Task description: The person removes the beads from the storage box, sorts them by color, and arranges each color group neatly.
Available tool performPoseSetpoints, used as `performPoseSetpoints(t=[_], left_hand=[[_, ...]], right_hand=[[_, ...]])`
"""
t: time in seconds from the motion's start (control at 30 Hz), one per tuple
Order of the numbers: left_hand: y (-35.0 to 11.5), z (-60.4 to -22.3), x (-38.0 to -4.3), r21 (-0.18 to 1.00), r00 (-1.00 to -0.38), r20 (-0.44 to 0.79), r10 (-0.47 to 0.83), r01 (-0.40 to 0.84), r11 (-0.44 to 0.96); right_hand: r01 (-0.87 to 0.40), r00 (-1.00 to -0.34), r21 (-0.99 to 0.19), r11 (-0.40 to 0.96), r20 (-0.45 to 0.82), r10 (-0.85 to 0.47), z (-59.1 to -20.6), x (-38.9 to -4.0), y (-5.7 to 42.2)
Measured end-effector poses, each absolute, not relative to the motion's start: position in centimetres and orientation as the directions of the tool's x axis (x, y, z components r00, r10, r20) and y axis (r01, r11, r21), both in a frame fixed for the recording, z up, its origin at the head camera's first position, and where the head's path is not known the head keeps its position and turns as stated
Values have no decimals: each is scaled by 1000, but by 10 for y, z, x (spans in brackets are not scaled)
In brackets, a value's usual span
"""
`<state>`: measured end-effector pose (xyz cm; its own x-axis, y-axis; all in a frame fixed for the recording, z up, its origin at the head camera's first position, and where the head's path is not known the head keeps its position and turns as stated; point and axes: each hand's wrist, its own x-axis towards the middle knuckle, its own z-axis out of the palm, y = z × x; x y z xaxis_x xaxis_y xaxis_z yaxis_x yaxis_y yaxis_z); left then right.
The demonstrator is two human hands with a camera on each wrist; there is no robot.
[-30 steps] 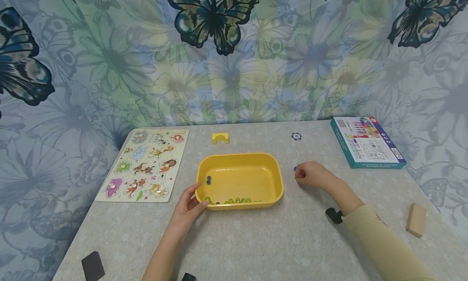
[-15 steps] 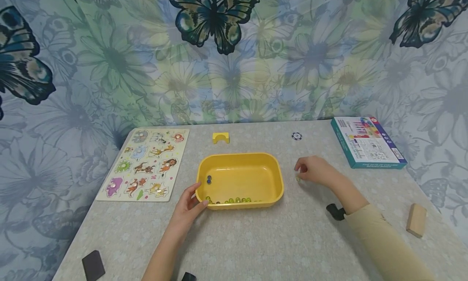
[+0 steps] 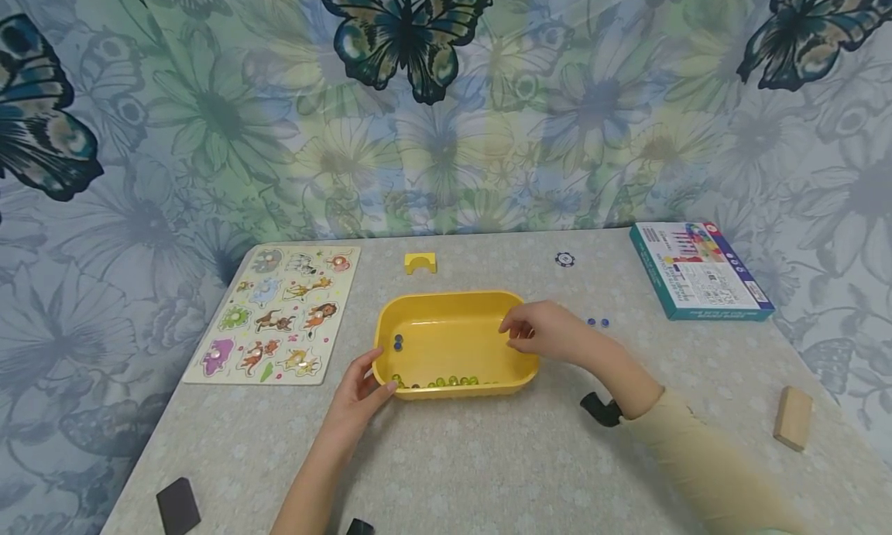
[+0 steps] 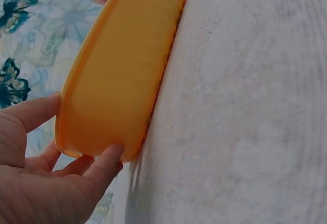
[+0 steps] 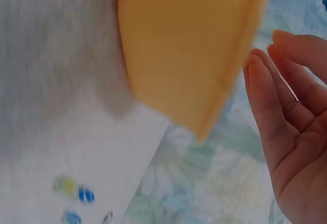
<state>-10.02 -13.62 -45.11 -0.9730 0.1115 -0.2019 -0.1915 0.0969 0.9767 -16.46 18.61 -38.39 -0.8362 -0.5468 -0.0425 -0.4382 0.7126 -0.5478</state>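
My left hand holds the near left corner of a yellow plastic tray, thumb on its wall and a fingertip at its rim in the left wrist view. Several yellow-green marbles lie along the tray's near side, and two blue marbles near its left end. Over the right rim is my right hand, its thumb close to the curled index finger; I cannot tell whether a marble is between them. Two more blue marbles lie right of the tray. The right wrist view also shows a yellow-green marble there.
An animal puzzle board lies to the left. Behind the tray are a yellow arch block and a patterned chip. A flat box lies back right, a wooden block at right, and a dark flat piece front left.
My right hand has moved left from the marbles on the table to over the tray's right rim, uncovering two blue marbles. My left hand and the tray have stayed put.
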Motion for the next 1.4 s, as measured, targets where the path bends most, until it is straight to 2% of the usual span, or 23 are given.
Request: performPoseSetpoints(t=[0.2,0.57,1.13,1.4], left_hand=[[-137,-451,-100,977,-974,-201,107,-190,101],[-136,-452,-101,974,-972,-212,103,-201,105],[-136,-452,-100,976,-975,-201,95,-191,108],[-136,-452,-100,979,-976,-192,106,-182,96]], right_hand=[[-498,-766,-529,687,-102,-635,-404,-164,154],[-479,-736,-515,711,-206,-645,-424,-164,127],[-455,-752,-479,751,-244,-612,-422,-163,118],[-441,-778,-525,728,-181,-602,-410,-164,132]])
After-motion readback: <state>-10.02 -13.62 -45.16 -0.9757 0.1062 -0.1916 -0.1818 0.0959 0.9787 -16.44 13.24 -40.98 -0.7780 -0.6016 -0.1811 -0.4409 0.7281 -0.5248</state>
